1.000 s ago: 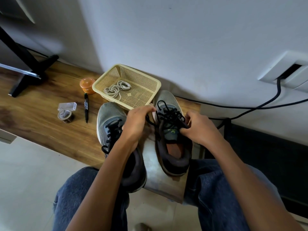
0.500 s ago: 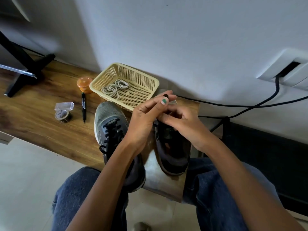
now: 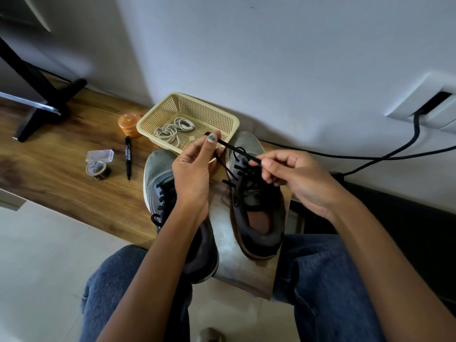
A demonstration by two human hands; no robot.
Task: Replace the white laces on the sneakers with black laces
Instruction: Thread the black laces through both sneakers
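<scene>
Far left of the frame: a black stand [image 3: 37, 95] is sitting on the wooden bench [image 3: 61, 188]; right of it a tape roll [image 3: 98, 169], a marker [image 3: 127, 157] and an orange jar [image 3: 128, 124] are lying idle. Centre: the basket [image 3: 232, 124] is holding the coiled white laces [image 3: 172, 129], so the removal step reads as done. Just below the basket, the left shoe [image 3: 158, 174] is already carrying black lacing. The left hand [image 3: 195, 176] is hovering over that shoe, thumb and forefinger pinching one end of the black lace [image 3: 225, 145] up near the basket's front rim. The right shoe [image 3: 259, 206] is lying toe toward the wall, heel toward the knees, long axis running up-down in the frame; its lace is crossing through the lower eyelets. The right hand [image 3: 296, 178] is pinching the other lace end, just above the tongue. Judgement: both ends are being drawn taut, diverging up-left and right from the eyelets; the upper eyelets are lying below and between the hands, nearer the right hand, so the next threading probably falls to it. Far right: a black cable [image 3: 370, 157] is running from a wall socket [image 3: 429, 107].
</scene>
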